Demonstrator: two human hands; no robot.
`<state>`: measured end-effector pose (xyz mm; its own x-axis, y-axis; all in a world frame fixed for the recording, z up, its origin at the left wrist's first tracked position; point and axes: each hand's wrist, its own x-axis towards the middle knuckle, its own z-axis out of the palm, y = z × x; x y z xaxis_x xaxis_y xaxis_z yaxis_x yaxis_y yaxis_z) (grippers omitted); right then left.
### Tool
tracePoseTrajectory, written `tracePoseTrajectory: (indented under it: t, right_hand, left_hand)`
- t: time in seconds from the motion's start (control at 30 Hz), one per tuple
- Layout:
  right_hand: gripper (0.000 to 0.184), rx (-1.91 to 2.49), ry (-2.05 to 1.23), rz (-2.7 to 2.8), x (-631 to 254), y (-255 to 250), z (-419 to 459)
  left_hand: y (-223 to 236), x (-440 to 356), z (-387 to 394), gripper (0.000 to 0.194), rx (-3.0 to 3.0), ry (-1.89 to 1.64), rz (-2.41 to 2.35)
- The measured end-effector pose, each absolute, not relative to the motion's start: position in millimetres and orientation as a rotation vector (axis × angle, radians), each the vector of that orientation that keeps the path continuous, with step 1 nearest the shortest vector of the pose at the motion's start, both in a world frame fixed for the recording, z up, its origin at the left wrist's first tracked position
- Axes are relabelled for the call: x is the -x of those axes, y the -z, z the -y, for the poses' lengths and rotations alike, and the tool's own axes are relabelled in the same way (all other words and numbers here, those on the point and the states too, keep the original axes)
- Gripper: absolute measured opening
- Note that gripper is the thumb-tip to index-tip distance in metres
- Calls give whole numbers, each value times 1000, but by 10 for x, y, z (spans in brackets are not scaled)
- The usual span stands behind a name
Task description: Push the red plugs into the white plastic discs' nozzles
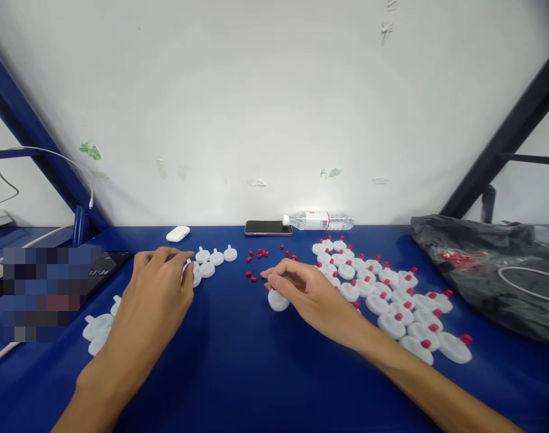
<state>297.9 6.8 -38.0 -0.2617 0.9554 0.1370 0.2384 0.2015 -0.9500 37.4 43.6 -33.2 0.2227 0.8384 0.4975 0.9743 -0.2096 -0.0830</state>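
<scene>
My right hand [308, 291] pinches a round white plastic lid with a spout [278, 300] above the middle of the table. A little red shows at the fingertips, where the spout is mostly hidden. Over on the left, my left hand [159, 288] reaches with bent fingers, thumb and forefinger apart, beside a group of white spouted lids [206, 269] with bare spouts. Whether it touches the nearest one I cannot tell. Small red caps [260, 253] lie scattered between the hands. More bare white lids [98, 328] sit left of my left forearm.
Several white lids with red caps on their spouts [377, 304] spread at the right. Beyond them lies a dark plastic bag [481, 288] with a clear bag of red pieces. A phone [267, 228], water bottle [319, 221] and white case [178, 233] line the wall.
</scene>
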Motion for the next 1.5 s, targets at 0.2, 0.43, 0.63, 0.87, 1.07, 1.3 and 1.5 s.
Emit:
tracePoseTrajectory:
  t: [0.2,0.43,0.63,0.87,1.07,1.3,1.5]
  right_hand:
    - [20,1184,-1017,1835,-2983,349,-44]
    - [12,1251,-1088,1803,-3008,337,-24]
    - [12,1106,-1039,1914,-2954,347,12]
    - [41,1500,-339,2090,-2965,411,-42]
    - [38,1717,201,2089,-3110,435,-162]
    - [36,1630,175,2179,-3175,541,-282]
    - [36,1650,25,2246,-3148,554,-270]
  left_hand:
    - [476,-345,-480,42,2161,349,1646]
    - [450,-297,-468,42,2188,302,1683]
    - [348,-371,-442,38,2266,331,1721]
    - [301,-551,-380,22,2461,531,1731]
    - [340,-662,-249,17,2915,451,1538]
    - [442,-620,-259,33,2945,427,1632]
    - [444,-634,-218,25,3059,369,1635]
